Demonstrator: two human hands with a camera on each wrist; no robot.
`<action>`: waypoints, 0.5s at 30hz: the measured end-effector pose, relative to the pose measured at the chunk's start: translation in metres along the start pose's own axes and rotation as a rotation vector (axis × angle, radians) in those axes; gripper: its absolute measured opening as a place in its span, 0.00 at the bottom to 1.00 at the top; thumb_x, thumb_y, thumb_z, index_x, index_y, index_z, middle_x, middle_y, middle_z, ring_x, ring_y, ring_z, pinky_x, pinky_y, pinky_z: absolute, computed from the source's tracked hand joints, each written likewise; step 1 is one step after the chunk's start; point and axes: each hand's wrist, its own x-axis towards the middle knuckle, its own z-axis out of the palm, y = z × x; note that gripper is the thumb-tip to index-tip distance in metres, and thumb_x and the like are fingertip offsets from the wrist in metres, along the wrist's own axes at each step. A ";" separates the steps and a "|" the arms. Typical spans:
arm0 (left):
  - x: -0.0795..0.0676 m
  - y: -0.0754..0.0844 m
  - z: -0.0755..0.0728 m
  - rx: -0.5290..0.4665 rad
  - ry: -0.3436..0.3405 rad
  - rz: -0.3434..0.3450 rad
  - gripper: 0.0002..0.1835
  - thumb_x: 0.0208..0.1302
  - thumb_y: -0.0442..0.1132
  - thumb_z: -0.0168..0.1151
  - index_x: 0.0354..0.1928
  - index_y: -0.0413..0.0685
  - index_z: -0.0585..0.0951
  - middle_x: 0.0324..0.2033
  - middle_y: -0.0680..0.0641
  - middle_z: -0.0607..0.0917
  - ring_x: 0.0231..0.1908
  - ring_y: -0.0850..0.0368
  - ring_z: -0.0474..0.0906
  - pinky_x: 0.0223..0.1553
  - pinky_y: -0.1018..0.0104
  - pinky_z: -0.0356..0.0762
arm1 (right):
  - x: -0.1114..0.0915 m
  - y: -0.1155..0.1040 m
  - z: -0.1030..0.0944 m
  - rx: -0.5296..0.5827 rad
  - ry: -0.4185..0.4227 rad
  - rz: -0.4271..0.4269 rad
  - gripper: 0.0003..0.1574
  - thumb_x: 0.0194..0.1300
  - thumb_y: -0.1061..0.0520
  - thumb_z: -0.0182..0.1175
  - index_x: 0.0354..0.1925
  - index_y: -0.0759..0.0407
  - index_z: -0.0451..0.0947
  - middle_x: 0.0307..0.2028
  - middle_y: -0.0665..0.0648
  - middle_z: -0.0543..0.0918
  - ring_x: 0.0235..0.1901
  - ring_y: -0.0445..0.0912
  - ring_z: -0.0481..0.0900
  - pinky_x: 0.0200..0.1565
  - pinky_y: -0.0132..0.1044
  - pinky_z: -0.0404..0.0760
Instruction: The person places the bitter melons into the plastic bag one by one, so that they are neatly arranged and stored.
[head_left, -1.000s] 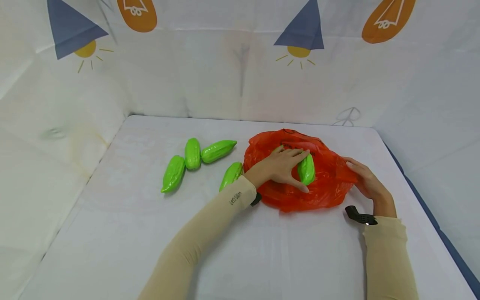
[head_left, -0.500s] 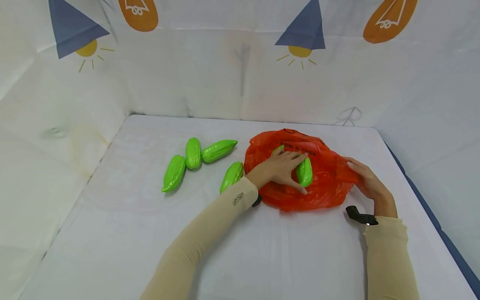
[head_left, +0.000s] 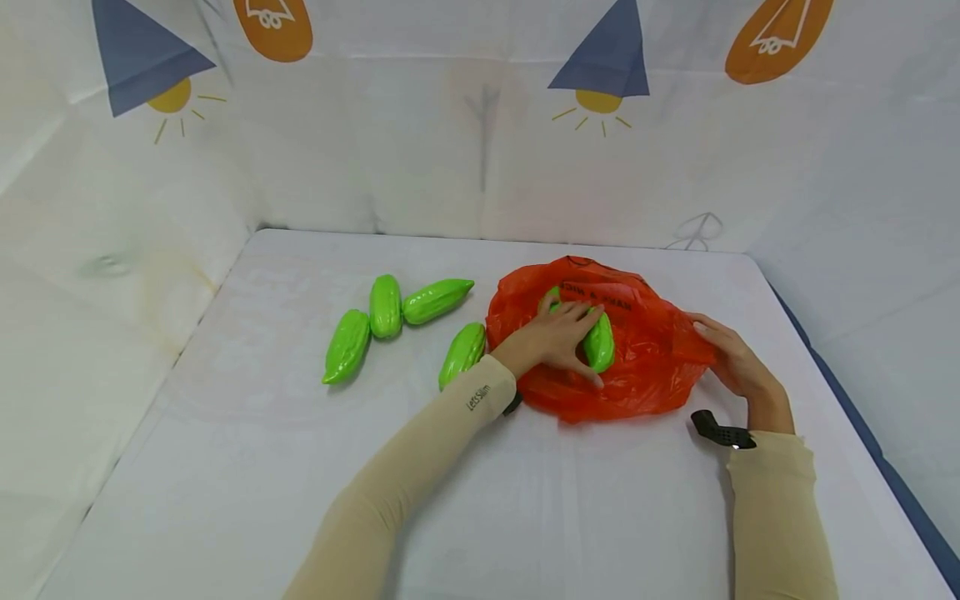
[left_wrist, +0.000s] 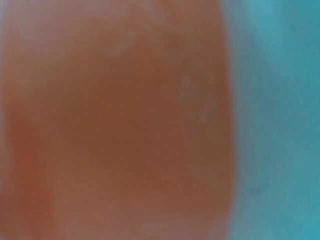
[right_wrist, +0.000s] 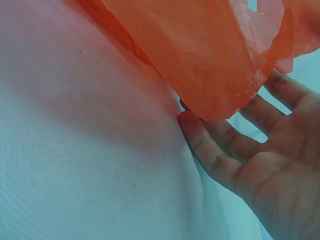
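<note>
In the head view, a crumpled red plastic bag [head_left: 660,367] lies on the right part of the table. My left hand [head_left: 551,340] reaches over it from the left. Between its thumb and fingers it holds a green ridged gourd [head_left: 599,343]. Another green gourd [head_left: 553,295] shows partly behind the fingers. At the bag's right side my right hand [head_left: 738,362] touches the edge. In the right wrist view its nearly straight fingers [right_wrist: 217,157] lie against the red plastic, some fingertips hidden behind it. The left wrist view is a blur of orange-red.
Near my left wrist a green gourd [head_left: 462,354] lies beside the bag, partly hidden by the sleeve. Three more, a left gourd [head_left: 347,346], a middle gourd [head_left: 386,307] and a right gourd [head_left: 437,302], lie further left on the white table [head_left: 225,467]. White cloth walls [head_left: 420,158] enclose it.
My left hand has drawn slightly to the left, and the gourd between its thumb and fingers has shifted left with it. My right hand stays at the bag's edge.
</note>
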 end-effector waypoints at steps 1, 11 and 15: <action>0.000 0.000 0.000 0.003 -0.001 -0.003 0.66 0.47 0.81 0.56 0.79 0.55 0.39 0.78 0.49 0.49 0.76 0.54 0.44 0.74 0.46 0.36 | 0.000 0.000 0.000 0.000 0.000 -0.001 0.26 0.78 0.56 0.36 0.68 0.45 0.67 0.55 0.42 0.80 0.48 0.37 0.81 0.48 0.29 0.83; -0.001 -0.002 0.002 -0.014 0.000 -0.003 0.68 0.46 0.81 0.57 0.79 0.54 0.37 0.78 0.48 0.46 0.77 0.52 0.42 0.74 0.45 0.35 | 0.000 0.001 0.000 -0.013 0.013 0.005 0.26 0.78 0.55 0.37 0.67 0.44 0.68 0.55 0.42 0.79 0.48 0.37 0.80 0.48 0.29 0.82; -0.002 -0.003 0.002 -0.010 0.012 -0.007 0.69 0.46 0.81 0.57 0.78 0.52 0.37 0.78 0.47 0.46 0.77 0.52 0.43 0.73 0.45 0.36 | 0.000 0.001 0.000 -0.009 0.016 0.006 0.26 0.78 0.55 0.37 0.67 0.44 0.68 0.55 0.42 0.79 0.48 0.37 0.80 0.48 0.28 0.82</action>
